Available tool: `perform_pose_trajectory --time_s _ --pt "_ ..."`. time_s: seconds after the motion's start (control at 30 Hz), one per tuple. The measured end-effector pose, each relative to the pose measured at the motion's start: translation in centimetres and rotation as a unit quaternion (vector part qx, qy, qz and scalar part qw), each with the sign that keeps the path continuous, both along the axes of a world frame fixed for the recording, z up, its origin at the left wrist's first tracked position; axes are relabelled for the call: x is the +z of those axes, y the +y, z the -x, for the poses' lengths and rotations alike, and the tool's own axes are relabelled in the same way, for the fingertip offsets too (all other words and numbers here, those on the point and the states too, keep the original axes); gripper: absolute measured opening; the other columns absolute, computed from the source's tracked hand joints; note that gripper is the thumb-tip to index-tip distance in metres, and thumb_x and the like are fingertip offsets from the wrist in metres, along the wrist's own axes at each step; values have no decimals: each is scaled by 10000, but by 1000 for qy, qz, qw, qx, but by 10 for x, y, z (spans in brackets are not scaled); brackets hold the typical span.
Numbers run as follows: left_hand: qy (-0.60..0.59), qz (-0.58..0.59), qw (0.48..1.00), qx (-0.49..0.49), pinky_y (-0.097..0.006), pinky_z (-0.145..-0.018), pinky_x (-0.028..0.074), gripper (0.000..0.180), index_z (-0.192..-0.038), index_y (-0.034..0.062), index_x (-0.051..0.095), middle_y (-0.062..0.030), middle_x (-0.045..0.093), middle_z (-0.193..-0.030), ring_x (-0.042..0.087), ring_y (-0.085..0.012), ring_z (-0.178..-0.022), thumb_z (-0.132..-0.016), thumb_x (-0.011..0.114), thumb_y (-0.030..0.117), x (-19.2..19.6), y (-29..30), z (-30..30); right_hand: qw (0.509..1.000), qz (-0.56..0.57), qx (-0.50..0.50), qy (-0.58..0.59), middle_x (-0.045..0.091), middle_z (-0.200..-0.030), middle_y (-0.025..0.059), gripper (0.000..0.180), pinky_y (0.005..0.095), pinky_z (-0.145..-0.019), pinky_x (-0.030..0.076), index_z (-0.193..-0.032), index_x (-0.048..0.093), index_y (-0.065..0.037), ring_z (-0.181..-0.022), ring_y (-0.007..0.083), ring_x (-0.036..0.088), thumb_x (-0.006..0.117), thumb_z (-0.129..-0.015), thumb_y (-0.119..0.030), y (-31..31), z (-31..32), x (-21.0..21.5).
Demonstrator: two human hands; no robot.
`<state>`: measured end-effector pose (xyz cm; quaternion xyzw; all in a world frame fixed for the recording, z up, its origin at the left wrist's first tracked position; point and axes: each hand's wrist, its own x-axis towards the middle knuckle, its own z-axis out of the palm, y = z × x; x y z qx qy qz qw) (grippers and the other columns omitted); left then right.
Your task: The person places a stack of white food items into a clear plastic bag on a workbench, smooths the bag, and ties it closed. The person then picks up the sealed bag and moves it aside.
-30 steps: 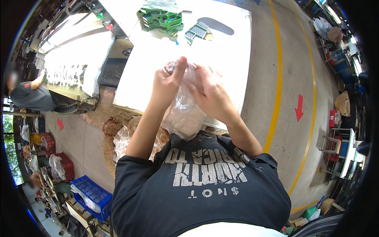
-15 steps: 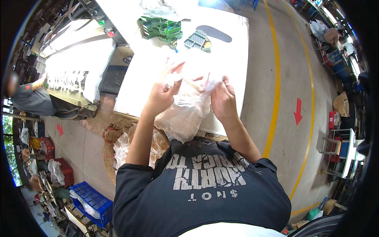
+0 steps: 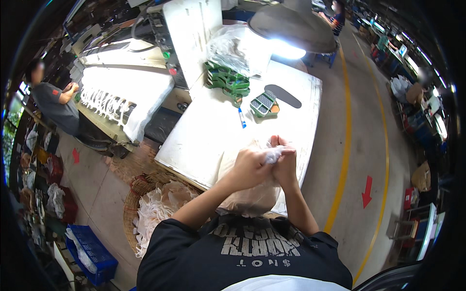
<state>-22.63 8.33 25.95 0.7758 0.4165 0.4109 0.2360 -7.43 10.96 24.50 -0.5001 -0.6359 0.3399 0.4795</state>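
Observation:
A clear plastic bag [image 3: 255,200] with pale beige contents stands at the near edge of the white table [image 3: 194,145], close against my shirt. My left hand [image 3: 250,167] is closed on the bag's gathered top. Right beside it, my right hand [image 3: 285,167] also grips the bunched plastic, its fingers pinched together. Between the two hands, the twisted neck of the bag shows as a whitish wad. What exactly lies inside the bag cannot be made out.
Ahead on the table are a blue-and-white marker [image 3: 241,118], a green compartment tray [image 3: 263,105], stacked green trays [image 3: 227,80] and a dark sole-shaped piece [image 3: 284,96]. A lamp [image 3: 291,26] hangs low. A wicker basket [image 3: 129,213] holds pale pieces at left; a co-worker [image 3: 56,104] stands beyond.
My hands were apart, spreading the bag's loose top. They have come together on its gathered neck. The view has tilted up, bringing the lamp and more people into sight.

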Motion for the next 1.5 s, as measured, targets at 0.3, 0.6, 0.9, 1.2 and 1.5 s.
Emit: perform_pose_trajectory --time_s 0.3,0.6,0.9,1.2,1.5 --pt "24 13 995 92 -437 -670 557 630 -1523 175 556 -215 699 -832 692 -379 -726 -900 633 115 20 -8 1 954 45 259 142 646 -858 102 369 349 -824 518 -1082 641 64 -835 229 629 600 -983 -290 -5 -12 15" --pt "47 -25 988 143 -470 -725 558 674 -1536 33 446 -236 694 -854 690 -401 -783 -908 672 125 9 -10 5 977 144 122 94 639 -795 34 419 279 -613 459 -1001 667 37 -665 130 557 472 -1126 -313 -5 19 7" --pt "-71 98 992 24 -402 -912 527 823 -1621 46 161 -272 702 -1106 698 -357 -1000 -954 643 19 7 -23 54 906 225 127 336 696 -898 44 404 238 -688 502 -1094 695 10 -755 96 625 464 -1140 -318 -16 42 25" --pt "-389 215 885 -138 -279 -952 449 823 -1626 85 99 -83 623 -1165 586 -144 -1039 -1011 645 77 -6 -27 81 967 -53 248 4 696 -915 103 157 349 -850 482 -1043 703 -65 -886 203 587 595 -1061 -177 2 42 7" --pt "-247 80 964 64 -276 -778 511 498 -1361 46 508 -102 705 -1035 653 -110 -905 -919 737 63 -15 -22 71 984 -112 140 -10 679 -954 158 162 434 -870 485 -1051 604 -18 -895 335 640 710 -954 -91 -19 61 16"
